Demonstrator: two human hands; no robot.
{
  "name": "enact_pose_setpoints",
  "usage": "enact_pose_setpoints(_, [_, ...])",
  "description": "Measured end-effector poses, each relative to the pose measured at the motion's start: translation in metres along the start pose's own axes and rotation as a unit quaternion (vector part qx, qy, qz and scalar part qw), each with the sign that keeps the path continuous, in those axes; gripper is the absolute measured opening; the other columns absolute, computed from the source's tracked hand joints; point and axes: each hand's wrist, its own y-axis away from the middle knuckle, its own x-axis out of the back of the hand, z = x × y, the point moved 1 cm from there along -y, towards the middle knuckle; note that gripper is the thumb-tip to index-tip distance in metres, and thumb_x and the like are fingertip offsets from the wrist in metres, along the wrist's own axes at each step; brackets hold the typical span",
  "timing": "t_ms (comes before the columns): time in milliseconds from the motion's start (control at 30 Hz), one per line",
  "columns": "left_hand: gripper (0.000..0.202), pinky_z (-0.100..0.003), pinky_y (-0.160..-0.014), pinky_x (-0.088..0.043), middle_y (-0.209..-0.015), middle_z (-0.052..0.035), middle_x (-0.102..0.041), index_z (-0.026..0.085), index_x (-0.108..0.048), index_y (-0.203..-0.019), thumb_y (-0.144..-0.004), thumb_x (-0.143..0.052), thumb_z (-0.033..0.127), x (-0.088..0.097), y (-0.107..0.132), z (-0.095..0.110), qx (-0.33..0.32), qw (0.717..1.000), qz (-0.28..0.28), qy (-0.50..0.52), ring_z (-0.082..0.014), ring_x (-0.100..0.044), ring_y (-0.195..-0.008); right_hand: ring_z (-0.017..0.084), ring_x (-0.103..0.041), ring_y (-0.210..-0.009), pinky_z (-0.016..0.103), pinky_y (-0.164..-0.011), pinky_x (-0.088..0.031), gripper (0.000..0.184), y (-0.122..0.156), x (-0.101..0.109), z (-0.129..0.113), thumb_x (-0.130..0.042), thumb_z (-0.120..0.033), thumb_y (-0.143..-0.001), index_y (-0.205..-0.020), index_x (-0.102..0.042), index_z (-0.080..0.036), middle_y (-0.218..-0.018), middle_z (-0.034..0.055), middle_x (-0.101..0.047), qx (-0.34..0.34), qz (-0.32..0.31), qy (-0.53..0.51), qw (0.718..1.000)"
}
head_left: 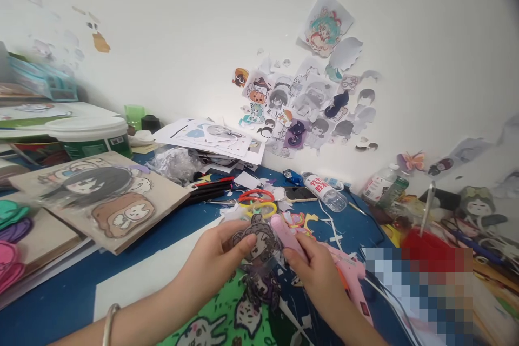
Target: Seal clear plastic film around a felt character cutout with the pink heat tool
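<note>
My left hand pinches a small cartoon-figure cutout between thumb and fingers; it is grey with dark outlines and looks coated in clear film. Closed around a pink, round-ended handheld tool is my right hand; the tool's kind is not clear. Its tip is beside the cutout's right edge, and I cannot tell whether they touch. Below the cutout, a purple-and-black cartoon cutout lies over a green sheet with drawn figures. A pink glue gun rests behind my right forearm.
Paper scraps and a phone lie on the blue table. Rolls of yellow tape sit behind my hands. A plastic bottle lies farther back. Boards with drawings and a white tub stand left, a red container right.
</note>
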Motion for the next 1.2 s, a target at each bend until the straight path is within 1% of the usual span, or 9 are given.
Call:
enact_pose_setpoints(100, [0.041,-0.033,-0.071,-0.049,-0.075,-0.0041,-0.062,0.015,-0.060,-0.093,-0.077,-0.050,0.051,0.001,-0.001,-0.001,0.001,0.999,-0.033,0.025,-0.0265,-0.060,-0.084,0.011,-0.035,-0.051,0.024,-0.047,-0.025,0.045,0.000,0.000,0.002,-0.044,-0.060,-0.082,-0.064,-0.043,-0.019,-0.055,-0.0040,-0.037,0.009,-0.041,-0.078,0.996])
enact_pose_setpoints(233, [0.038,-0.029,-0.063,-0.048,-0.075,-0.0028,-0.063,0.016,-0.062,-0.085,-0.077,-0.051,0.052,0.004,-0.001,-0.001,-0.012,0.999,-0.041,0.034,-0.0223,-0.060,-0.075,0.007,-0.032,-0.040,0.022,-0.040,-0.023,0.045,0.001,0.000,0.003,-0.043,-0.061,-0.083,-0.065,-0.043,-0.019,-0.049,-0.0064,-0.035,-0.006,-0.083,-0.184,0.979])
enact_pose_setpoints(400, [0.039,-0.029,-0.063,-0.049,-0.068,-0.0018,-0.062,0.016,-0.064,-0.084,-0.077,-0.052,0.053,0.005,0.003,-0.001,-0.013,0.998,-0.022,0.056,-0.0211,-0.060,-0.070,0.006,-0.029,-0.037,0.021,-0.038,-0.021,0.050,0.001,0.002,0.005,-0.046,-0.066,-0.078,-0.077,-0.053,-0.017,-0.050,-0.0070,-0.037,-0.016,-0.077,-0.239,0.968])
enact_pose_setpoints(500, [0.039,-0.030,-0.063,-0.049,-0.068,-0.0018,-0.063,0.016,-0.064,-0.090,-0.076,-0.054,0.051,0.007,0.003,-0.001,0.013,0.999,0.019,0.048,-0.0219,-0.060,-0.070,0.005,-0.027,-0.037,0.020,-0.036,-0.020,0.055,-0.001,0.005,0.007,-0.043,-0.070,-0.077,-0.088,-0.052,-0.017,-0.053,-0.0069,-0.038,-0.037,-0.044,-0.287,0.956])
enact_pose_setpoints(567, [0.036,-0.030,-0.065,-0.048,-0.072,-0.0026,-0.064,0.016,-0.064,-0.089,-0.074,-0.056,0.048,0.006,0.002,-0.001,0.015,0.999,0.020,0.035,-0.0227,-0.060,-0.073,0.005,-0.029,-0.038,0.021,-0.037,-0.022,0.055,-0.001,0.007,0.007,-0.042,-0.070,-0.076,-0.089,-0.052,-0.018,-0.055,-0.0062,-0.040,-0.033,-0.036,-0.284,0.958])
enact_pose_setpoints(700, [0.027,-0.030,-0.070,-0.046,-0.082,-0.0038,-0.065,0.016,-0.063,-0.083,-0.074,-0.056,0.041,-0.003,0.001,-0.003,-0.014,0.997,-0.057,0.046,-0.0221,-0.058,-0.079,0.009,-0.038,-0.042,0.022,-0.040,-0.029,0.049,0.001,0.002,0.005,-0.043,-0.067,-0.079,-0.079,-0.051,-0.018,-0.055,-0.0045,-0.041,0.008,-0.080,-0.237,0.968])
enact_pose_setpoints(800, [0.025,-0.028,-0.067,-0.045,-0.075,-0.0023,-0.061,0.015,-0.061,-0.079,-0.075,-0.053,0.038,-0.011,0.002,-0.005,-0.021,0.991,-0.114,0.065,-0.0200,-0.056,-0.074,0.009,-0.039,-0.044,0.023,-0.042,-0.029,0.043,0.004,-0.002,0.003,-0.043,-0.059,-0.084,-0.072,-0.050,-0.018,-0.054,-0.0044,-0.039,0.024,-0.100,-0.195,0.975])
enact_pose_setpoints(967, [0.022,-0.027,-0.067,-0.043,-0.076,-0.0019,-0.059,0.014,-0.060,-0.081,-0.078,-0.052,0.034,-0.013,0.006,-0.007,-0.029,0.991,-0.119,0.053,-0.0183,-0.053,-0.075,0.009,-0.035,-0.049,0.023,-0.042,-0.024,0.042,0.004,-0.003,-0.001,-0.048,-0.057,-0.082,-0.067,-0.045,-0.018,-0.057,-0.0036,-0.038,0.024,-0.075,-0.135,0.988])
enact_pose_setpoints(1200, [0.027,-0.023,-0.066,-0.042,-0.081,-0.0001,-0.061,0.017,-0.064,-0.087,-0.083,-0.053,0.041,0.001,0.003,-0.002,-0.086,0.968,-0.224,0.078,-0.0152,-0.053,-0.075,0.005,-0.025,-0.033,0.021,-0.032,-0.018,0.045,0.009,-0.007,0.000,-0.045,-0.062,-0.081,-0.066,-0.045,-0.020,-0.044,-0.0073,-0.035,-0.023,-0.175,-0.275,0.945])
